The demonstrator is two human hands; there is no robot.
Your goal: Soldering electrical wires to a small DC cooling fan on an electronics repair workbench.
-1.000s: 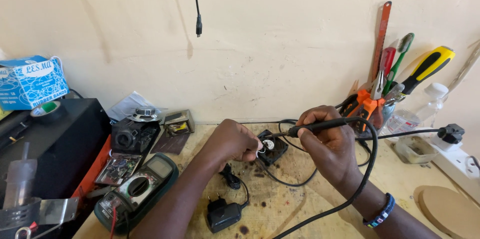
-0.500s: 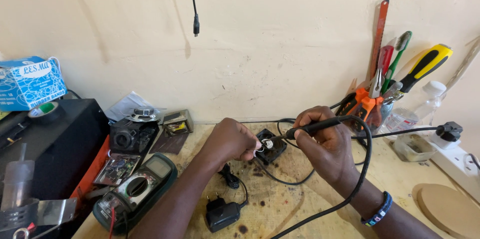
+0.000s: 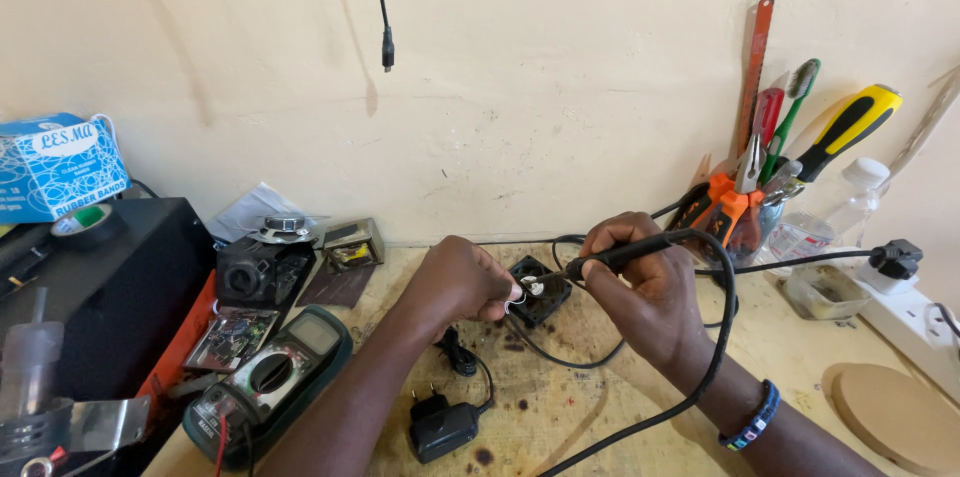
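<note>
right hand (image 3: pixel 640 287) is clenched round a black pen-shaped soldering iron (image 3: pixel 615 257) w/ a black cord, tip pointing left onto a small black square fan (image 3: pixel 540 292) lying flat on the pale wooden bench (image 3: pixel 600 407), mid-scene near the far wall. left hand (image 3: pixel 460 282) is closed, fingertips pinching thin solder wire just beside the iron tip, touching the fan's left edge. near-left sits a dark green multimeter (image 3: pixel 265 387); a black plug adapter (image 3: pixel 445 427) lies near, centre. far right, a pot of tools w/ orange-handled pliers (image 3: pixel 730 207).
</note>
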